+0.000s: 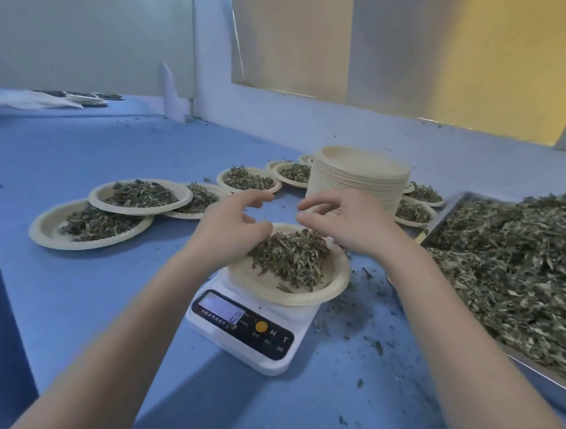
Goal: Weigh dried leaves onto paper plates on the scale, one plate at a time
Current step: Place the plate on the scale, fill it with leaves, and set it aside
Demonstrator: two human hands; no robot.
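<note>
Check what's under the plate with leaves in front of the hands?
The white scale: its display panel shows in front of the paper plate. The plate covers the weighing platform, so that cannot be seen.

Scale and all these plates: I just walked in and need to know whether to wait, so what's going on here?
A person is portioning dried leaves. A paper plate with a heap of leaves sits on the white scale, and both hands, left hand and right hand, hover over it with fingers loosely curled, holding nothing. Filled plates lie to the left, a stack of empty plates behind, and a tray of loose leaves on the right.
</note>
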